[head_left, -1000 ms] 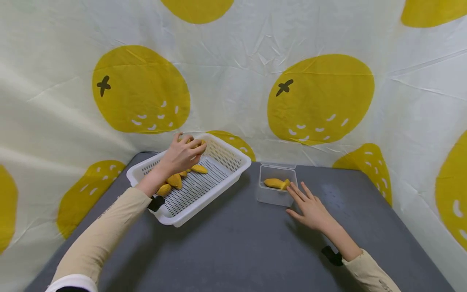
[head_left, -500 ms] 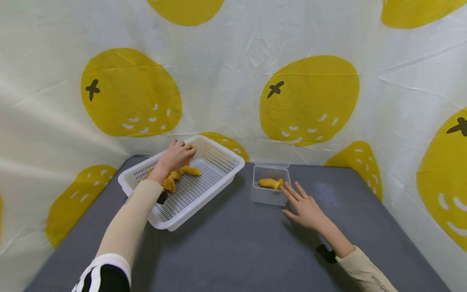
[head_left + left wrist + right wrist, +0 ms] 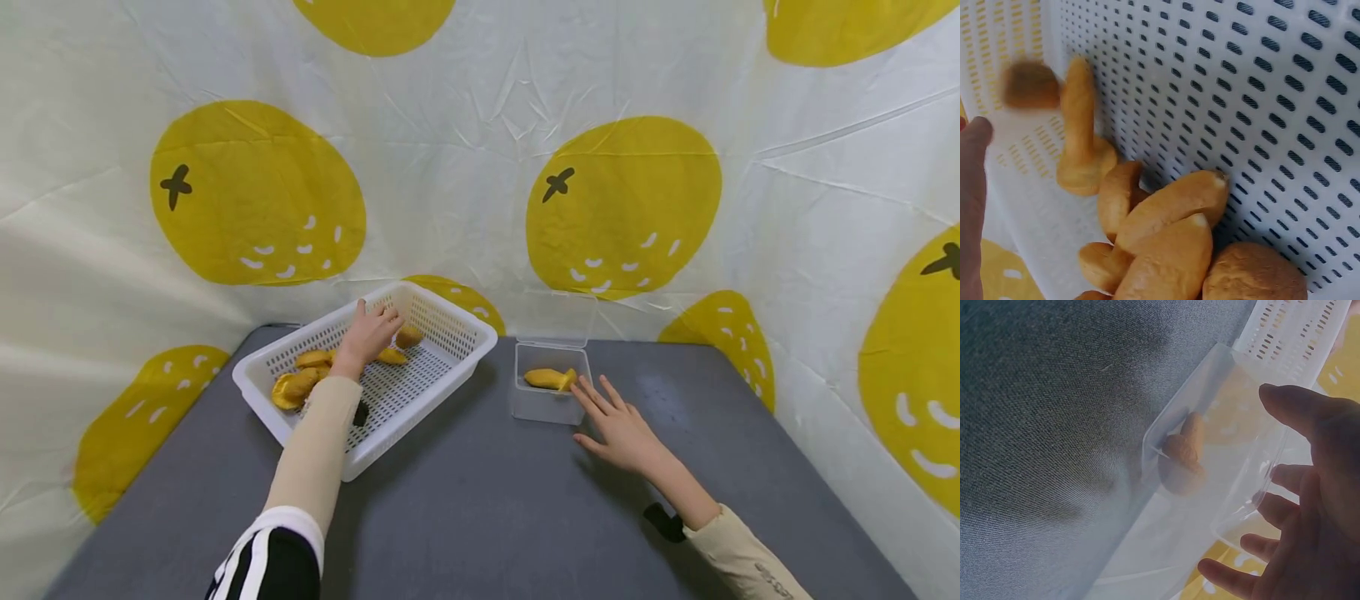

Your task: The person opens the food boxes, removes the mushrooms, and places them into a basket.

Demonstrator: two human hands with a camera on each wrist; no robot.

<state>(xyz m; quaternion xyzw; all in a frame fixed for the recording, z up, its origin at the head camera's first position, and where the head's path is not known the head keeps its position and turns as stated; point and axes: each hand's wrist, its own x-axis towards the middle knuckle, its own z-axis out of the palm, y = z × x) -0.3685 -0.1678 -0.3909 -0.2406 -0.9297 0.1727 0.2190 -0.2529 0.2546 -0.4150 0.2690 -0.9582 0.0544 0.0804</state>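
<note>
Inside the white perforated basket (image 3: pixel 258 367) lie several yellow-brown mushrooms (image 3: pixel 1169 206). My left hand (image 3: pixel 370 333) is over the basket's middle, fingers apart. A mushroom (image 3: pixel 408 337) is just off its fingertips, blurred in the left wrist view, with a gap between it and the thumb (image 3: pixel 974 150). To the right stands a small clear plastic box (image 3: pixel 551 408), its hinged lid raised at the back, with yellow mushrooms (image 3: pixel 549 379) in it. My right hand (image 3: pixel 626 433) has its fingers spread, fingertips at the box's right front corner.
The grey table (image 3: pixel 465 500) ends at a white cloth wall (image 3: pixel 450 167) printed with large yellow fruit. The basket and box stand side by side near the table's back edge, with a gap between them.
My left hand has come down within the basket and spread its fingers, letting go of a mushroom it held. The head view has turned a little; the right hand keeps its place by the box.
</note>
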